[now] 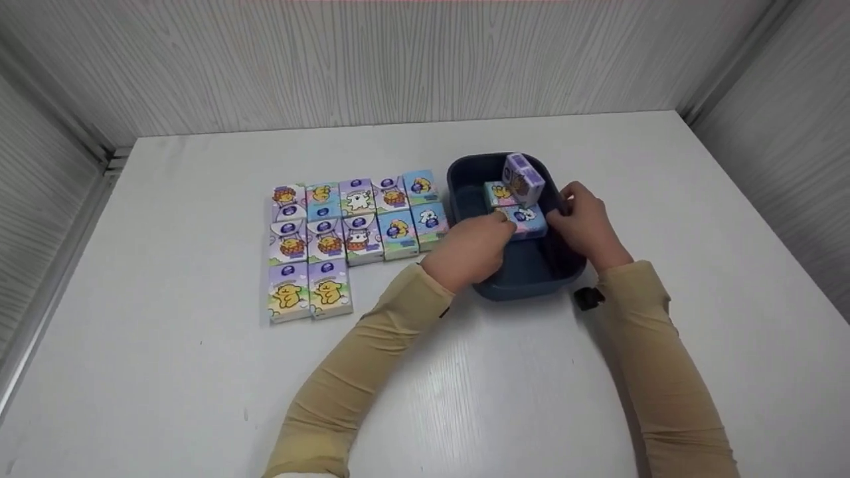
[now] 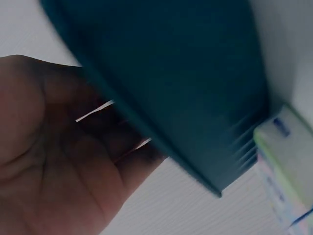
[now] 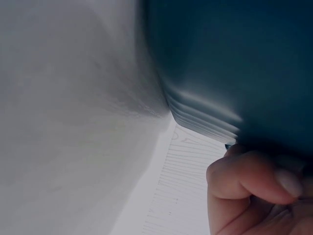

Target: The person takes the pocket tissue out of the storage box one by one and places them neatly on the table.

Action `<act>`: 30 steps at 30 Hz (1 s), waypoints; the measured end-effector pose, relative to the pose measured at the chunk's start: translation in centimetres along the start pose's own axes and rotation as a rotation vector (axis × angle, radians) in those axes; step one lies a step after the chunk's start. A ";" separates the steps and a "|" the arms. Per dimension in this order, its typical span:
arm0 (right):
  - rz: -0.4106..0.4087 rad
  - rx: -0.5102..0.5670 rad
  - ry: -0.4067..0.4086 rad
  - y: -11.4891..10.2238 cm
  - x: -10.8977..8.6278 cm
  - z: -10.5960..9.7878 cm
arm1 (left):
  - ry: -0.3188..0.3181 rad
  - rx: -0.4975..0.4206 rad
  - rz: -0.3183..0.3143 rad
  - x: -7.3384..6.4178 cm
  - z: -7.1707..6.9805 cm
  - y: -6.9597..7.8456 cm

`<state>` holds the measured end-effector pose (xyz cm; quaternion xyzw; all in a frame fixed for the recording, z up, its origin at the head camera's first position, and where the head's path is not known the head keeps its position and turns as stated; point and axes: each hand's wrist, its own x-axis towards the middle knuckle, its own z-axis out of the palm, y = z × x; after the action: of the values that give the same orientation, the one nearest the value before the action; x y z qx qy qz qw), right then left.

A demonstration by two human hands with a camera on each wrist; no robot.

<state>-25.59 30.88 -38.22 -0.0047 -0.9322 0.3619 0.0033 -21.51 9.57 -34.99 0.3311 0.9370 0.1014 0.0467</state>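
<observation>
My left hand (image 1: 473,251) reaches over the near-left rim of a dark blue plastic bin (image 1: 531,289), and its fingertips pinch the left end of a blue tissue pack (image 1: 529,229) lying inside. Behind that pack lies another tissue pack (image 1: 499,193), with a purple one (image 1: 523,179) standing on edge at the back. At the bin's right side, my right hand (image 1: 584,222) grips the rim between thumb and fingers. In the left wrist view, the bin wall hides the left fingertips. Curled fingers (image 3: 244,178) of the right hand show against the bin in the right wrist view.
Several tissue packs (image 1: 330,238) with cartoon dogs lie flat in close rows left of the bin, the nearest touching or almost touching it. A small black object (image 1: 588,298) is beside the right wrist. Grey wood-grain panels (image 1: 398,66) enclose the white table (image 1: 166,372) at the back and sides.
</observation>
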 end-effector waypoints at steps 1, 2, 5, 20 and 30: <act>0.002 0.000 0.000 -0.1 0.1 0.1 | -0.009 -0.005 0.000 0.1 0.3 -0.1; 0.000 0.000 0.002 -0.1 0.1 0.1 | -0.013 -0.010 0.002 0.3 0.5 -0.2; -0.014 0.000 0.015 -0.1 0.1 0.2 | 0.002 -0.007 0.026 0.8 1.2 -0.5; -0.016 -0.015 -0.002 -0.1 -0.2 0.0 | 0.066 0.081 0.095 1.1 2.2 -0.9; -0.027 -0.021 -0.018 -0.2 -0.2 -0.1 | 0.061 -0.001 0.142 1.2 2.1 -1.1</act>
<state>-25.42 30.80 -38.02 0.0112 -0.9358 0.3522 -0.0004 -22.79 9.78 -37.29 0.3933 0.9121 0.1151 0.0111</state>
